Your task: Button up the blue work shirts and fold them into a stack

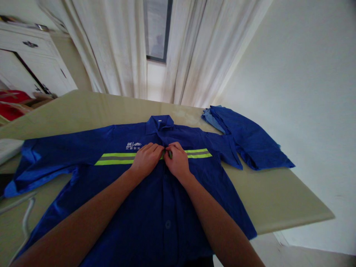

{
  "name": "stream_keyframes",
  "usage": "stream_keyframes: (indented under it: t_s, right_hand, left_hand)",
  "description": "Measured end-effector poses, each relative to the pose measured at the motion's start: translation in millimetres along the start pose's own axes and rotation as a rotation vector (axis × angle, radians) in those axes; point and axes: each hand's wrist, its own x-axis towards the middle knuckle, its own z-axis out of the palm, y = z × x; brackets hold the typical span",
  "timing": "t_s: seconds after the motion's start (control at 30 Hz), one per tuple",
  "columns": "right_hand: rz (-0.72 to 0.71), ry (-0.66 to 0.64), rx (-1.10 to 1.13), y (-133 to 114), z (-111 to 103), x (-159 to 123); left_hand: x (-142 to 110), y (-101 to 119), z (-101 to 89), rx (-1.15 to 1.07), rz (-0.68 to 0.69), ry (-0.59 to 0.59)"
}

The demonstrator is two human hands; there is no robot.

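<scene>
A dark blue work shirt (147,211) lies spread front side up, collar away from me, with a yellow-green and grey reflective band across the chest. White printed lettering shows on its left chest as I see it. My left hand (147,157) and my right hand (177,161) meet at the front placket, level with the band. Fingers of both hands are closed in a pinch on the placket's edges. Any button between the fingertips is hidden. Lower on the placket a button (167,224) is visible.
The shirt rests on a pale table (289,200). Folded blue garments (247,137) lie at its right back. A white hanger (26,215) is at the left edge, near a white object (9,148). Curtains (119,48) hang behind, and a white cabinet (33,52) stands back left.
</scene>
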Motion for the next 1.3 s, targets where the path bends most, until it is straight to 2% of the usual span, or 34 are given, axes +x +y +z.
stream_keyframes:
  t_s: [0.23, 0.5, 0.73, 1.03, 1.3]
  right_hand:
    - [-0.002, -0.039, -0.164, -11, -1, -2]
    - [-0.008, -0.063, -0.194, -12, -4, 0]
    - [-0.014, -0.069, -0.219, -13, -4, -1]
    - [-0.008, -0.084, -0.26, -14, -3, -1]
    - [-0.009, -0.089, -0.304, -18, -5, -2]
  left_hand:
    - [1, 3, -1.8, 0.069, 0.001, -0.063]
    - [2, 3, -2.7, 0.094, -0.013, -0.103]
    - [2, -1, 4.0, 0.001, -0.004, -0.083]
    - [5, -7, 8.8, -0.225, -0.084, -0.075]
    - [3, 3, 0.6, 0.0, -0.081, -0.153]
